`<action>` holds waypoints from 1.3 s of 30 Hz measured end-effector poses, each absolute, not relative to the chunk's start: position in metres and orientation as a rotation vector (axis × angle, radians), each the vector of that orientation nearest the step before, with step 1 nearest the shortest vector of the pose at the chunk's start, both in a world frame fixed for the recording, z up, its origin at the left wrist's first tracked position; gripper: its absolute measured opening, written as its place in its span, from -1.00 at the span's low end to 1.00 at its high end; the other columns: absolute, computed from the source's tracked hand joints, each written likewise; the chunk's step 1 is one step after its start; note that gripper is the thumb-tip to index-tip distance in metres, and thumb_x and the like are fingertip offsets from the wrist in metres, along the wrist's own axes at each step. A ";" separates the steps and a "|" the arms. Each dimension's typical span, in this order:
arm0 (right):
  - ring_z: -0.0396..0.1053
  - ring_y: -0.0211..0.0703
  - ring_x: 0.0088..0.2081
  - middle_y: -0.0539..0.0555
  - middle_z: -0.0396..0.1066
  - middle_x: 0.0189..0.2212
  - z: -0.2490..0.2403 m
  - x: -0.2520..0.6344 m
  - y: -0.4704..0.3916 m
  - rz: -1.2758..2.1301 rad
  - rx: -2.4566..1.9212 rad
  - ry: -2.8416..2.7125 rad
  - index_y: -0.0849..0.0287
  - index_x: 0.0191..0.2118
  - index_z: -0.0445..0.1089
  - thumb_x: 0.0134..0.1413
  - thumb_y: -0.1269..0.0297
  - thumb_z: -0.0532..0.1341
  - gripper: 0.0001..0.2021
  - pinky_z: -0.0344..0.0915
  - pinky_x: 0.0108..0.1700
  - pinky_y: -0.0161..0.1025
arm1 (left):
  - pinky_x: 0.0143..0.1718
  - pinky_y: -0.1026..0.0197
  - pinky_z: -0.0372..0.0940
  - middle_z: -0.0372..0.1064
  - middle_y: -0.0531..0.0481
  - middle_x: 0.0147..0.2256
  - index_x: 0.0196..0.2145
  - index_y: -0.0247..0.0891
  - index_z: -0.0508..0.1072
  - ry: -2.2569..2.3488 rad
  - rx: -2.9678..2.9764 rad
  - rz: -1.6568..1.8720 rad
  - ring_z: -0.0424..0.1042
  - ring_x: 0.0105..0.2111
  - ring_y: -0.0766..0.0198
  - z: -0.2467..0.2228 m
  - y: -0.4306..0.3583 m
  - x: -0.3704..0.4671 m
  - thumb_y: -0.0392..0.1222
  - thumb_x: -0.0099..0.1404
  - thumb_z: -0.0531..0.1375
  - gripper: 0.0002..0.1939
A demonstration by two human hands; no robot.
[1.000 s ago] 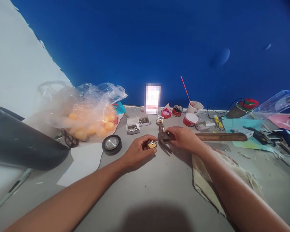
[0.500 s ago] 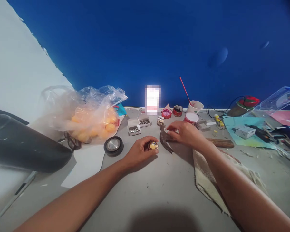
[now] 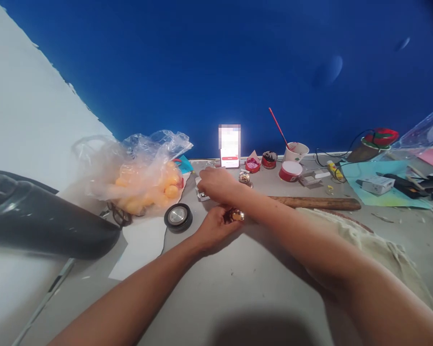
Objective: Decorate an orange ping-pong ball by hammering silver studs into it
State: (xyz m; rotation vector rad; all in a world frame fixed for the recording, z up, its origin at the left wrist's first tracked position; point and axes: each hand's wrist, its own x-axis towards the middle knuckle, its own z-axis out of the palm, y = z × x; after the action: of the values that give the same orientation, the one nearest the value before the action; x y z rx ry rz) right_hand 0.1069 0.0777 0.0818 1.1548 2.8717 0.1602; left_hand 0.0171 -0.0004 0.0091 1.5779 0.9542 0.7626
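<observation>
"Golden and glossy, that rounded piece (image 3: pixel 237 215); where is it?"

"In the left hand (image 3: pixel 213 230), near the middle of the tabletop (image 3: pixel 274 300), to the right of the black disc (image 3: pixel 178 217) with its silver centre. I can't tell whether its underside touches the surface."

"How are the fingers set?"

"On the left, curled in round the piece, with its shiny front showing past them. The right hand (image 3: pixel 220 185) reaches across, fingers bent down over the small pale box (image 3: pixel 202 196), towards the tabletop's far edge. Its fingertips are hidden, so I can't say whether they are pinching anything."

"Would the piece be heavy?"

"Fairly light, I'd guess, small as it is. It looks stiff, and that polish could make it slippery. I'd take it by the sides, thumb opposite fingers, leaving the front free. I wouldn't call it fragile, though the shine might scratch."

"And the box?"

"Thin card, probably: soft walls that could buckle or tip. Low on two opposite sides is the place to hold it."

"What lies over on the right?"

"A wooden handle (image 3: pixel 321 203), half behind the right forearm, just beside a crumpled cloth (image 3: pixel 364 238). Nearer the far edge, a red-sided tub (image 3: pixel 290 171) stands upright."
</observation>
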 end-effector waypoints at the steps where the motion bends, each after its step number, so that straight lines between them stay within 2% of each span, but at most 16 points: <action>1: 0.45 0.15 0.10 0.36 0.55 -0.01 0.080 0.103 0.081 0.161 1.166 2.848 0.29 -0.11 0.60 0.27 0.50 0.15 -0.75 0.41 -0.02 -0.11 | -0.35 0.22 0.21 0.42 0.00 -0.35 -0.16 -0.33 0.52 0.948 1.578 0.760 0.33 -0.34 0.23 0.009 0.000 0.017 -0.16 0.15 0.29 -0.70; 7: 0.56 0.19 0.01 0.42 0.59 -0.08 0.070 0.089 0.089 0.139 1.232 2.798 0.32 -0.11 0.59 0.21 0.51 0.21 -0.77 0.46 -0.06 -0.02 | -0.38 0.22 0.18 0.37 0.03 -0.41 -0.28 -0.31 0.48 0.938 1.596 0.756 0.30 -0.39 0.26 0.008 0.000 0.017 -0.16 0.15 0.29 -0.80; 10: 0.58 0.19 -0.02 0.45 0.59 -0.08 0.067 0.087 0.089 0.131 1.240 2.785 0.33 -0.09 0.59 0.20 0.52 0.21 -0.77 0.47 -0.08 0.01 | -0.35 0.21 0.22 0.41 -0.01 -0.36 -0.27 -0.32 0.49 0.900 1.557 0.757 0.33 -0.36 0.24 0.007 0.000 0.017 -0.15 0.17 0.29 -0.79; 15: 0.60 0.22 -0.04 0.42 0.62 -0.14 0.067 0.090 0.090 0.045 1.207 2.744 0.33 -0.13 0.60 0.16 0.52 0.26 -0.80 0.49 -0.11 0.01 | -0.43 0.23 0.13 0.33 0.05 -0.46 -0.32 -0.32 0.48 0.986 1.626 0.718 0.25 -0.43 0.29 0.008 0.000 0.016 -0.10 0.18 0.31 -0.78; 21: 0.60 0.24 -0.05 0.38 0.63 -0.13 0.071 0.094 0.092 -0.039 1.206 2.708 0.31 -0.11 0.60 0.19 0.42 0.25 -0.78 0.48 -0.11 0.00 | -0.37 0.22 0.19 0.42 0.02 -0.39 -0.23 -0.31 0.52 0.949 1.662 0.771 0.31 -0.38 0.24 0.005 0.003 0.014 -0.17 0.16 0.32 -0.77; 27: 0.58 0.22 -0.05 0.39 0.61 -0.10 0.076 0.100 0.089 -0.021 1.217 2.762 0.32 -0.07 0.58 0.16 0.38 0.23 -0.73 0.42 -0.12 -0.07 | -0.33 0.21 0.21 0.45 -0.03 -0.33 -0.20 -0.33 0.53 0.939 1.664 0.768 0.33 -0.34 0.21 0.003 0.004 0.015 -0.11 0.14 0.34 -0.70; 31: 0.55 0.10 -0.12 0.27 0.62 -0.18 0.089 0.122 0.084 -0.125 1.342 2.919 0.26 -0.21 0.56 0.11 0.38 0.21 -0.81 0.33 -0.18 -0.17 | -0.32 0.23 0.21 0.43 0.01 -0.31 -0.09 -0.28 0.55 0.957 1.641 0.773 0.32 -0.35 0.25 0.006 0.003 0.015 -0.11 0.14 0.35 -0.63; 34: 0.49 -0.11 -0.26 0.14 0.59 -0.33 0.100 0.152 0.070 -0.556 1.561 3.078 0.23 -0.40 0.48 -0.04 0.47 0.20 -0.89 0.27 -0.27 -0.26 | -0.32 0.25 0.21 0.39 0.06 -0.34 -0.06 -0.26 0.54 1.008 1.629 0.753 0.30 -0.37 0.29 0.009 0.002 0.013 -0.11 0.15 0.35 -0.61; 37: 0.47 -0.21 -0.36 0.13 0.58 -0.34 0.100 0.184 0.045 -1.558 1.664 3.070 0.22 -0.48 0.40 -0.09 0.44 0.16 -0.92 0.32 -0.33 -0.28 | -0.33 0.26 0.20 0.37 0.07 -0.36 -0.05 -0.27 0.54 1.014 1.600 0.774 0.27 -0.40 0.31 0.010 0.002 0.013 -0.08 0.16 0.35 -0.60; 39: 0.40 -0.27 -0.50 0.09 0.55 -0.41 0.091 0.202 0.026 -2.061 1.748 2.893 0.20 -0.50 0.37 -0.13 0.40 0.19 -0.97 0.33 -0.41 -0.27 | -0.34 0.26 0.18 0.37 0.07 -0.36 -0.06 -0.28 0.55 0.990 1.586 0.793 0.27 -0.39 0.32 0.010 0.002 0.013 -0.09 0.16 0.35 -0.61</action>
State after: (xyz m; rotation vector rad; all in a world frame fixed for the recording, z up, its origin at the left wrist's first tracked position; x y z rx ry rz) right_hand 0.2023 0.0261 0.0906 1.7481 2.8935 -2.0613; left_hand 0.0129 0.0016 0.0099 1.5858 0.9900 0.7934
